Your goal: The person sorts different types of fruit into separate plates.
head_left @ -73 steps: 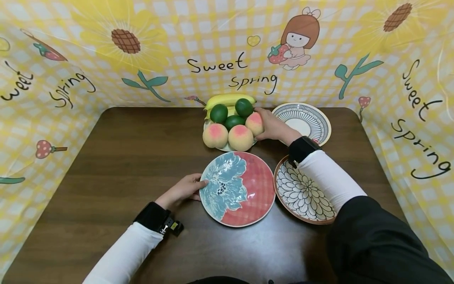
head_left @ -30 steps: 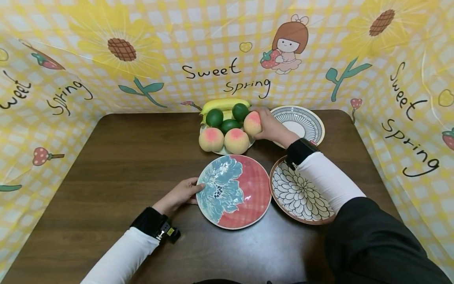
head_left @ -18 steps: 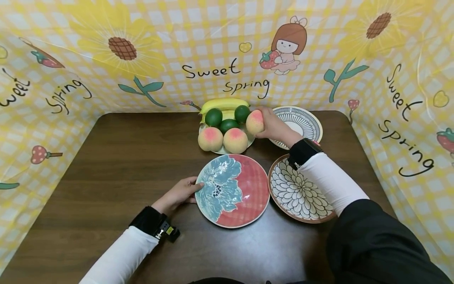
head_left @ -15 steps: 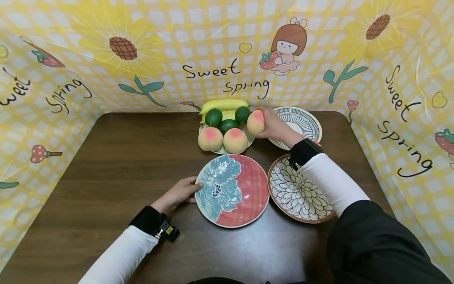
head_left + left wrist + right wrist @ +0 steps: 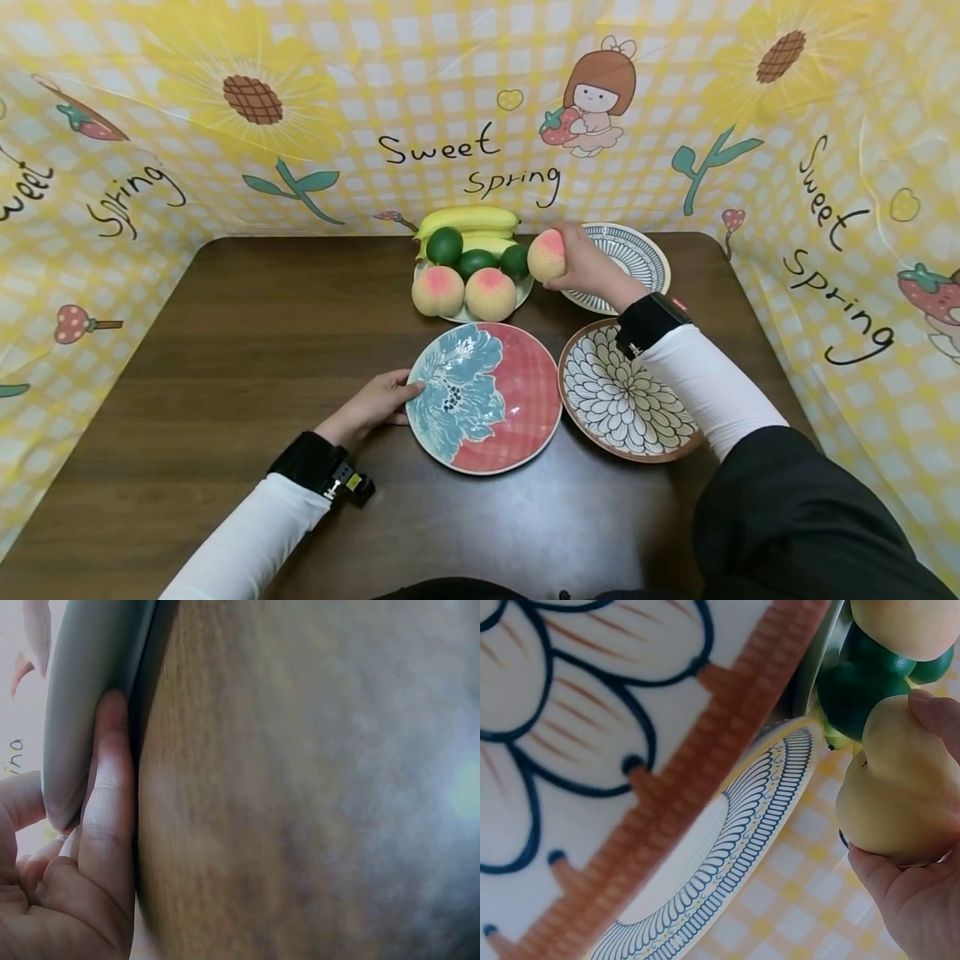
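Note:
My right hand [image 5: 588, 262] grips a peach [image 5: 547, 255] just right of the fruit plate [image 5: 527, 293]. In the right wrist view the held peach [image 5: 900, 787] sits between thumb and fingers. My left hand [image 5: 378, 400] pinches the left rim of a red plate with a blue flower [image 5: 517, 400]; in the left wrist view its fingers [image 5: 109, 802] lie under the plate's pale underside [image 5: 75, 712]. On the fruit plate are two peaches [image 5: 438, 291], several dark green fruits [image 5: 444, 246] resembling limes or avocados, and yellow bananas [image 5: 468, 220].
A petal-patterned plate with a brown rim [image 5: 630, 392] touches or nearly touches the red plate's right side, beneath my right forearm. Behind my right hand stands a blue-and-white striped plate [image 5: 645, 258]. A yellow checked cloth [image 5: 337, 100] hangs around the brown table [image 5: 247, 333].
My right hand has taken hold of the third peach and lifted it off the pile, moving it right. One green fruit has settled lower, beside the other two. My left hand keeps its hold.

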Action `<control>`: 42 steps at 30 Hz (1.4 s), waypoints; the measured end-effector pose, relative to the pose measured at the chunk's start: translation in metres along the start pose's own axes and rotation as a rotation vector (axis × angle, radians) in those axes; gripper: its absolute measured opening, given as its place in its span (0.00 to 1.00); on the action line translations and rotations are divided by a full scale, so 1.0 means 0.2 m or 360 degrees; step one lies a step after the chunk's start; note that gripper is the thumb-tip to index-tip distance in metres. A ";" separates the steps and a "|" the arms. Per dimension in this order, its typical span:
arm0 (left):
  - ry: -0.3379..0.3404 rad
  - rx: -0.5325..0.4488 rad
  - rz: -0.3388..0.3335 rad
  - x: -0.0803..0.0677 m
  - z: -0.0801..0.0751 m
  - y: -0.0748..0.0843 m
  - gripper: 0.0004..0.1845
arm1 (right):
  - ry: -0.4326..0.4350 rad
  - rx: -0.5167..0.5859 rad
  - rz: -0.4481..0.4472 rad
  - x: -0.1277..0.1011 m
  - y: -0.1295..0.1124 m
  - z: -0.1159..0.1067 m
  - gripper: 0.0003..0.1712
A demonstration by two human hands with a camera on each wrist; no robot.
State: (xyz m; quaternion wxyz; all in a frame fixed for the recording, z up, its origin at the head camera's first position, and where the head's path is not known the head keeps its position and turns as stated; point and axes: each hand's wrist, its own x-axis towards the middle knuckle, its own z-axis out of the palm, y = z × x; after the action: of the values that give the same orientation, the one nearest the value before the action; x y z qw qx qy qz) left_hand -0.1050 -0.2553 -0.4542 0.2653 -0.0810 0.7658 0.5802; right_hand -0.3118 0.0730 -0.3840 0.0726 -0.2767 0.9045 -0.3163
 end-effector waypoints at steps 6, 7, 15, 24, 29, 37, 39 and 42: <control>0.0015 -0.0004 0.0003 -0.01 0.00 -0.01 0.29 | -0.0002 -0.0025 0.0002 0.00 0.00 -0.01 0.57; 0.0019 -0.0003 0.0001 -0.01 0.00 -0.01 0.29 | -0.0004 -0.0025 0.0003 0.00 -0.01 -0.01 0.57; 0.0016 -0.0017 0.0017 -0.02 0.01 -0.03 0.28 | 0.0037 -0.0025 -0.0049 -0.01 -0.09 -0.05 0.56; 0.0015 -0.0022 0.0012 -0.02 0.00 -0.04 0.28 | 0.0045 -0.0031 -0.0183 -0.05 -0.31 -0.09 0.60; 0.0016 -0.0014 0.0008 -0.02 0.00 -0.04 0.28 | 0.0017 -0.0051 -0.0308 -0.08 -0.43 -0.09 0.58; 0.0021 0.0021 0.0015 -0.02 0.00 -0.02 0.27 | -0.0060 -0.0103 -0.0480 -0.17 -0.58 -0.06 0.57; 0.0026 0.0019 0.0016 -0.02 0.00 -0.01 0.26 | -0.0081 -0.0104 -0.0523 -0.18 -0.60 -0.05 0.56; 0.0027 0.0009 0.0016 -0.02 0.00 0.01 0.26 | -0.0109 -0.0098 -0.0555 -0.20 -0.61 -0.02 0.55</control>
State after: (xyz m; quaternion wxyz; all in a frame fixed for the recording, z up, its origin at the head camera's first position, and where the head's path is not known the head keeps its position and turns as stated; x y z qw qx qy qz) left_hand -0.1030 -0.2558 -0.4514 0.2560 -0.0813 0.7701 0.5786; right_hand -0.2245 0.0175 -0.3080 0.0390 -0.4422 0.8490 -0.2865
